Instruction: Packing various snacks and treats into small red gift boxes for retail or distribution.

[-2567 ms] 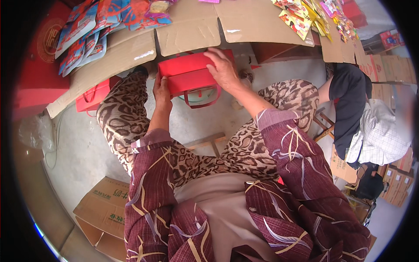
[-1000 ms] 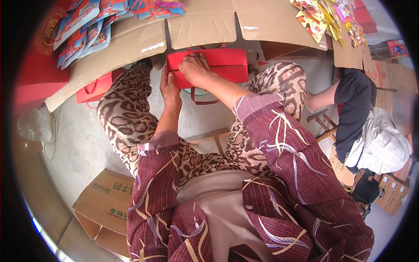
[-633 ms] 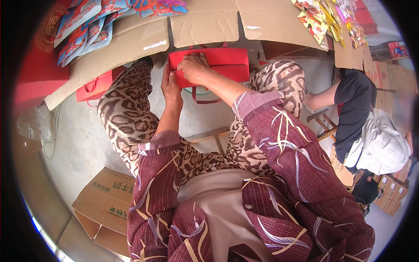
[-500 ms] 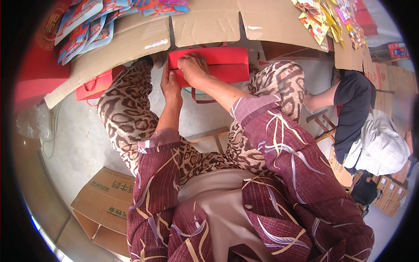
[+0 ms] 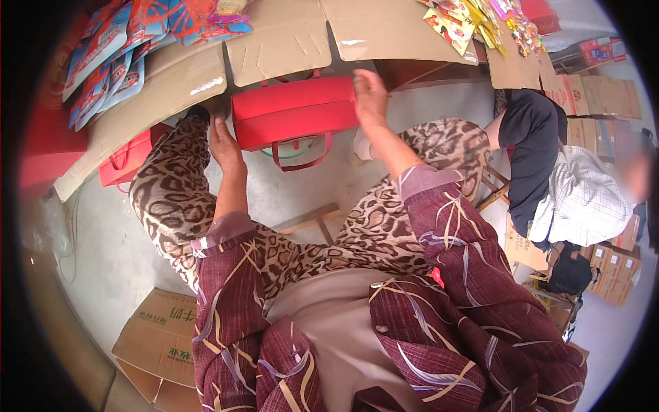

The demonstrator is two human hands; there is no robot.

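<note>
A red gift box (image 5: 295, 110) with strap handles stands below the table's front edge, between my knees. One handle hangs toward me and another rises at its far side. My left hand (image 5: 225, 145) is by the box's left end, fingers stretched out and a small gap showing between. At the right end my right hand (image 5: 371, 99) lies flat against or close beside the box, its fingers extended. Whether that palm presses on the box I cannot tell. A second red gift box (image 5: 130, 156) is on the floor beyond my left leg.
Flattened cardboard (image 5: 274, 55) covers the table, with blue-and-red snack packets (image 5: 113, 65) at left and yellow packets (image 5: 456, 24) at right. An open carton (image 5: 158, 340) sits on the floor at left. A seated person (image 5: 583, 192) is at right, near stacked cartons (image 5: 611, 275).
My right hand has left the box's top and moved to its right end. My left hand has come off the front-left edge. The box's top now looks closed, and the whole view has shifted.
</note>
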